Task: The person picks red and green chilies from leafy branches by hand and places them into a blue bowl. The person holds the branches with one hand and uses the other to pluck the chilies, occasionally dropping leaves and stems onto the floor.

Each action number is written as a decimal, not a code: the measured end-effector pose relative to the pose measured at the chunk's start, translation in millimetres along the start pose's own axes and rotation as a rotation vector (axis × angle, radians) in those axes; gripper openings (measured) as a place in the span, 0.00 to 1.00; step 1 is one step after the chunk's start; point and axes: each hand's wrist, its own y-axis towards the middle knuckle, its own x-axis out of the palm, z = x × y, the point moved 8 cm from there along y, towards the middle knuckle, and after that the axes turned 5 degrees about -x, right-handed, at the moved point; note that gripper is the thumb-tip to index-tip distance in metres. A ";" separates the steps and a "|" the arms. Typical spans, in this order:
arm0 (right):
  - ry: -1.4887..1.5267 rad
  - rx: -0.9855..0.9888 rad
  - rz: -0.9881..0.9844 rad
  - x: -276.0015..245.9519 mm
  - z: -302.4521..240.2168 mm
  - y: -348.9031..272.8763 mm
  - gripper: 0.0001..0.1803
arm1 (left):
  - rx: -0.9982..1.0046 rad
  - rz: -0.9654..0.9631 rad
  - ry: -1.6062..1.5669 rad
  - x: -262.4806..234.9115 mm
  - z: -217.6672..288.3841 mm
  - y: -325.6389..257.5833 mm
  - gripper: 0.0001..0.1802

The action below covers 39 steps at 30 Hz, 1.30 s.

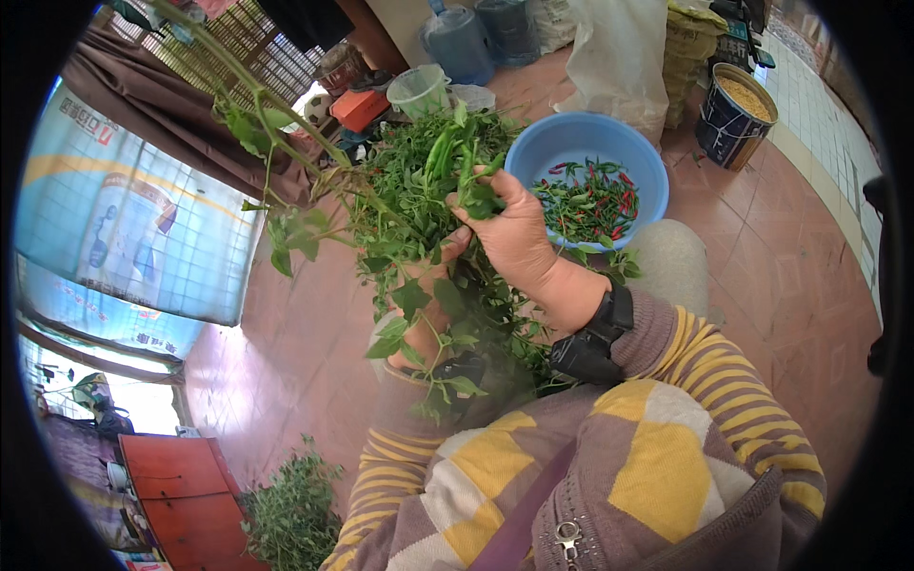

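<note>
A leafy chili plant (405, 162) with a long thick stem rises from my lap toward the upper left. My left hand (430, 303) is closed around its branches, partly covered by leaves. Several slim green chilies (441, 152) stand up among the foliage near my fingertips. At these chilies my right hand (519, 233) pinches a green chili with leaves around it, thumb and fingers pressed together. Just beyond the right hand sits a blue basin (652, 162), holding small red and green chilies (598, 205) with some leaves mixed in.
Behind the basin stand a whitish plastic sack (619, 67) and a bucket of yellow grain (735, 119). Large water jugs (457, 43) and a pale green tub (419, 90) are at the back. Another leafy heap (295, 500) lies on the tiled floor at lower left, beside a red cabinet (186, 490).
</note>
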 end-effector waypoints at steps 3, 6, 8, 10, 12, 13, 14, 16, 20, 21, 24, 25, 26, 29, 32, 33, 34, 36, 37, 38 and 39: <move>-0.019 -0.058 -0.003 -8.7 -4.1 0.0 0.10 | -0.029 0.072 -0.112 -4.9 4.1 3.2 0.18; -0.061 -0.005 -0.045 -14.6 -2.1 -3.5 0.11 | -0.057 0.091 -0.179 -2.1 8.9 0.5 0.19; -0.072 0.041 -0.073 -16.9 -1.6 -7.5 0.12 | -0.022 0.115 -0.145 0.8 17.3 -4.3 0.17; -0.074 0.086 -0.130 -15.9 -2.6 -12.1 0.17 | -0.008 0.121 -0.145 5.7 24.0 -11.0 0.15; -0.217 0.128 -0.184 -18.7 -6.4 -16.2 0.20 | -0.032 0.105 -0.173 11.9 27.6 -17.4 0.14; -0.357 0.133 -0.212 -21.7 -10.2 -16.3 0.24 | -0.058 0.090 -0.195 15.0 27.6 -20.5 0.13; -0.407 0.155 -0.264 -22.6 -14.2 -17.8 0.24 | -0.083 0.076 -0.217 18.3 27.2 -22.4 0.13; -0.514 0.228 -0.363 -28.1 -23.8 -21.0 0.22 | -0.049 0.033 -0.132 24.5 32.7 -24.8 0.16; -0.650 0.169 -0.229 -56.2 -74.3 -0.6 0.08 | 0.101 0.215 0.014 12.2 44.2 -34.6 0.17; -0.674 0.001 -0.198 -52.7 -94.8 4.6 0.07 | 0.164 0.147 0.064 19.3 47.3 -37.7 0.17; -0.857 -0.506 -0.188 -27.3 -142.8 9.2 0.07 | -0.002 0.283 0.150 12.3 35.4 -37.9 0.16; -0.983 -0.688 -0.289 -8.6 -147.7 7.5 0.08 | 0.089 0.259 0.242 17.9 41.7 -39.2 0.17; -1.105 -0.871 -0.390 8.6 -148.5 2.3 0.10 | 0.046 0.288 0.251 16.7 38.5 -39.7 0.17; -1.491 -0.791 -0.650 32.6 -107.8 2.4 0.09 | -0.012 0.307 0.325 18.7 31.9 -41.9 0.18; -1.723 -0.487 -0.887 23.2 -72.5 4.6 0.11 | 0.236 0.115 0.275 35.8 45.9 -44.4 0.21; -1.764 -0.370 -0.948 17.2 -63.3 5.1 0.11 | 0.226 0.154 0.307 32.6 45.9 -44.4 0.22; -1.799 -0.247 -1.007 10.3 -54.4 4.9 0.12 | 0.188 0.198 0.353 29.0 44.3 -43.7 0.23; -1.719 -0.243 -1.023 11.3 -52.1 4.9 0.13 | 0.098 0.227 0.408 26.2 40.7 -41.3 0.25; -1.659 -0.238 -1.021 13.0 -50.7 5.0 0.13 | 0.049 0.213 0.414 27.7 38.1 -39.5 0.25; -1.599 -0.241 -1.013 15.8 -49.4 5.7 0.13 | 0.005 0.196 0.421 30.1 36.0 -37.9 0.26; -1.525 -0.209 -0.974 15.7 -48.9 6.1 0.13 | 0.020 0.214 0.409 30.8 38.8 -38.8 0.25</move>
